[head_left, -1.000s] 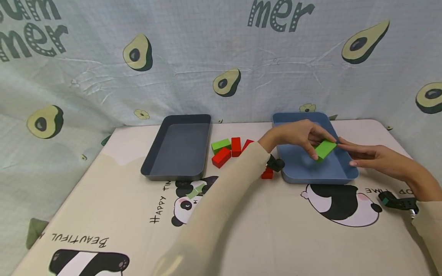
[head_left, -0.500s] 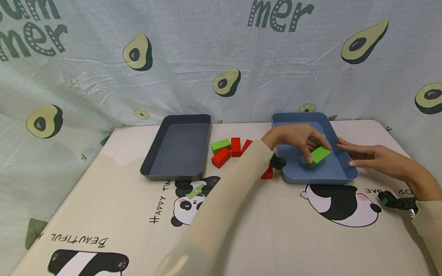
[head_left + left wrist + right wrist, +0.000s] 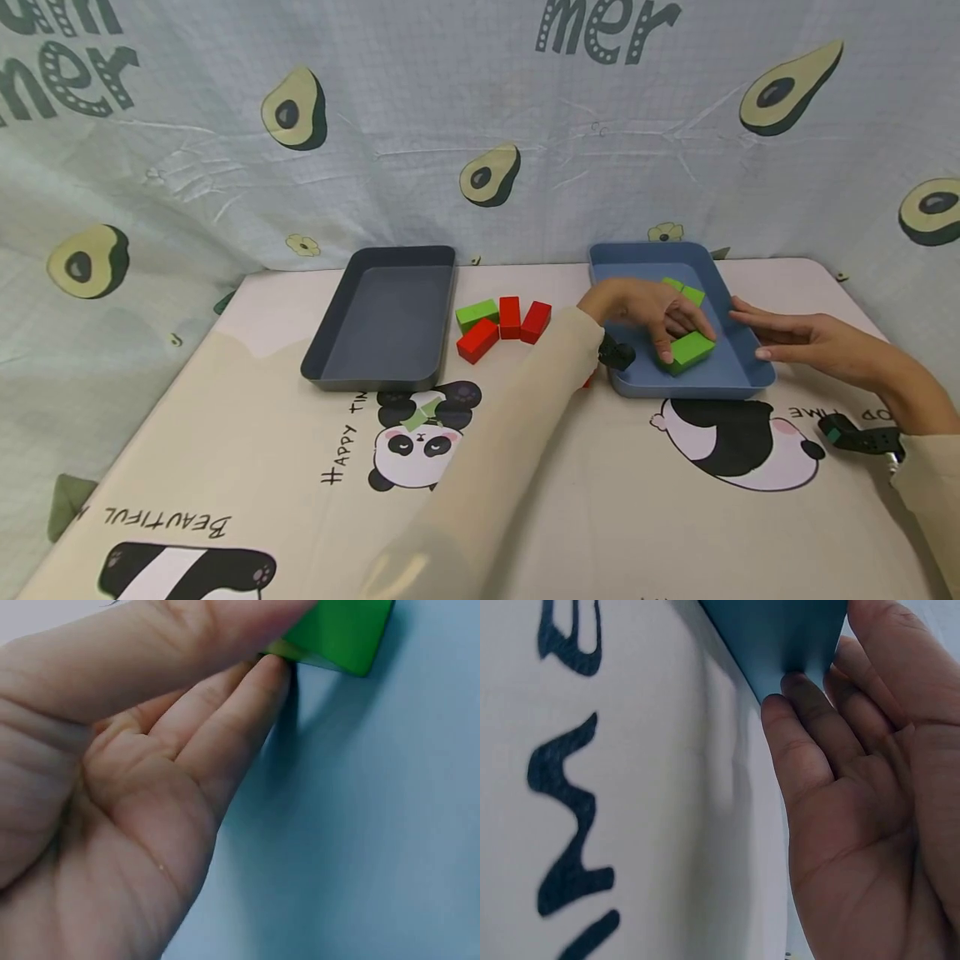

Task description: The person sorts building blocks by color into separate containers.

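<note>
The left hand [image 3: 656, 312] pinches a green block [image 3: 690, 353] inside the blue tray [image 3: 693, 390]; the right hand [image 3: 813, 337] (fingers fairly straight) touches the tray's outer right wall. Other green blocks [image 3: 692, 296] lie in its far half, red blocks [image 3: 510, 320] to its left.
</note>
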Motion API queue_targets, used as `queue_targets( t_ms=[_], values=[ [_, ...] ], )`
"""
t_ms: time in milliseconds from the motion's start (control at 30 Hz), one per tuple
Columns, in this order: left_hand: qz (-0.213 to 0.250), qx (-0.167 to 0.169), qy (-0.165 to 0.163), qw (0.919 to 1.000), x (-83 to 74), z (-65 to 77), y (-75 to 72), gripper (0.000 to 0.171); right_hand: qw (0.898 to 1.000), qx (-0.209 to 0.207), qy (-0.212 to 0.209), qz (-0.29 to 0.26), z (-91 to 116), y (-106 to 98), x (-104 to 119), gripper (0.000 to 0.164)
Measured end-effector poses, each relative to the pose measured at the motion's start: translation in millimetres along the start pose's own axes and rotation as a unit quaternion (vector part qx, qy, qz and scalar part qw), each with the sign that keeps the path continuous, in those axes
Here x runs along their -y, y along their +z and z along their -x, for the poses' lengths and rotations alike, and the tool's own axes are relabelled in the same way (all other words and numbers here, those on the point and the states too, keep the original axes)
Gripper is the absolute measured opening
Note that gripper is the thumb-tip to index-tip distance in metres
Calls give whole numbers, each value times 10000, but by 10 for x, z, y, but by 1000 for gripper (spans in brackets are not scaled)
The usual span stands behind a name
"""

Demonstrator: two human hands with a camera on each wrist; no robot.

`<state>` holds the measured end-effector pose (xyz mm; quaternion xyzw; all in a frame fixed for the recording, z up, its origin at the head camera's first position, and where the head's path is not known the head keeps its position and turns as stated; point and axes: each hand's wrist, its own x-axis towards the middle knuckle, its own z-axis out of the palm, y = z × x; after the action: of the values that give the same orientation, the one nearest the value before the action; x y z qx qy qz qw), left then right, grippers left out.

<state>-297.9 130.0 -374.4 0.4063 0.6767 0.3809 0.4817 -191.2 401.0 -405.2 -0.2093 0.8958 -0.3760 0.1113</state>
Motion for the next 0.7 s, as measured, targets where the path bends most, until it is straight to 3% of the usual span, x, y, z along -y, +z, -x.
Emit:
queue_targets(
  t_ms=[233,433,533,700],
  values=[
    [128,5,-184,9997,-14,7,14,72,10000,-22,-11,-75,1,6,17,61],
    [-223,232,-237,9992,-107,28,55,84,10000,-18,-15,-9,27,-7,9,61],
    [-428,169,-183,9988,-189,149,68,83,9999,-17,-16,146,25,-21,40,60],
    [-874,-77,131,9961,-272,549,44,71,9998,38,52,203,-3,-30,72,59]
  ],
)
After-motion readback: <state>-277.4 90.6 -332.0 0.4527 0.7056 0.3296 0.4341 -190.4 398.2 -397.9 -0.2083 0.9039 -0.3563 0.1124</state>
